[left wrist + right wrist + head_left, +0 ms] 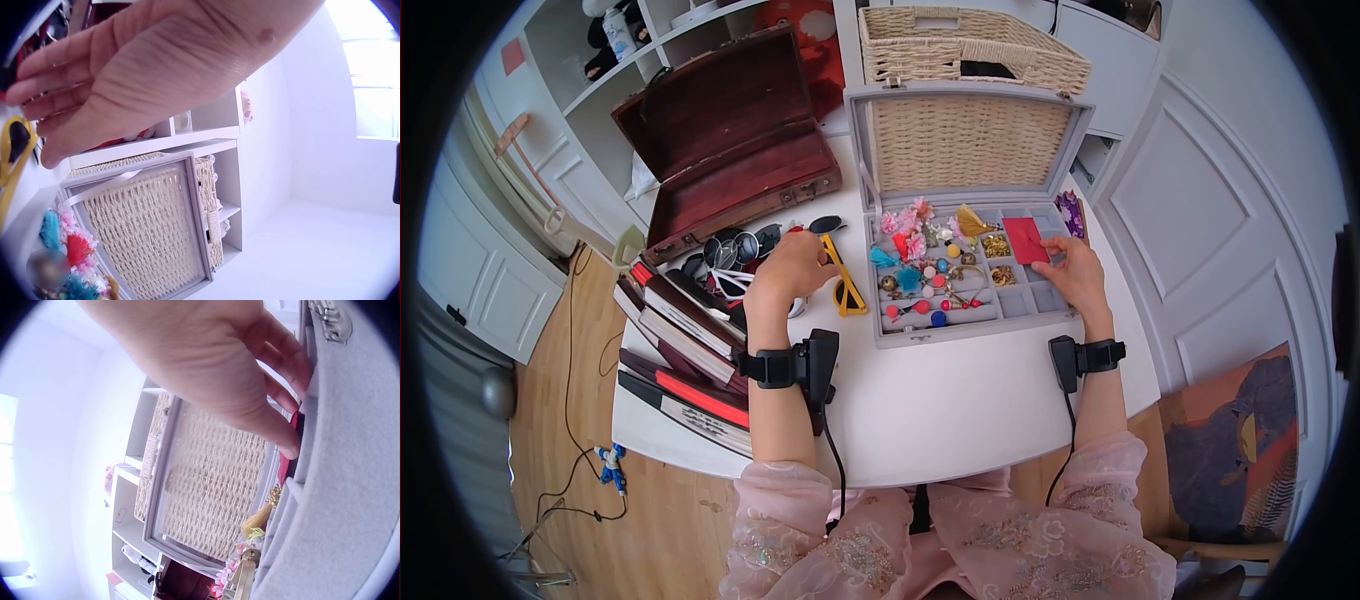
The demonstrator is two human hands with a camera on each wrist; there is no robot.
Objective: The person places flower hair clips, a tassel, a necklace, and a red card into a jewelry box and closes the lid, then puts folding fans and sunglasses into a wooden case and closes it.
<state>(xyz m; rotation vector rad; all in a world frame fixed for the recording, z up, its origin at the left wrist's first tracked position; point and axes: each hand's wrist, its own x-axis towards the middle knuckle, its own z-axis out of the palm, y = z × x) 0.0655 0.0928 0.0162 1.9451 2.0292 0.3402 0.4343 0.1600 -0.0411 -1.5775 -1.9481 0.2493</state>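
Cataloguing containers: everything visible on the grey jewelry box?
The grey jewelry box looks fabric-covered, with a metallic clasp. Its lid stands open, the wicker basket showing through a clear-looking panel. Compartments hold colourful accessories. It rests on the white table; the right hand holds a red packet over its right side, contact unclear.

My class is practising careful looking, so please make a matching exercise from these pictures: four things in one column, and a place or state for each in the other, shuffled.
Things
1. Red square
2. Yellow glasses
3. Suitcase
4. Books

Places and states
A. Standing open, with a dark red inside
B. Piled at the near left of the table
C. Pinched by the right hand
D. On the table, close beside the left hand

Right pairs: 1-C, 2-D, 3-A, 4-B
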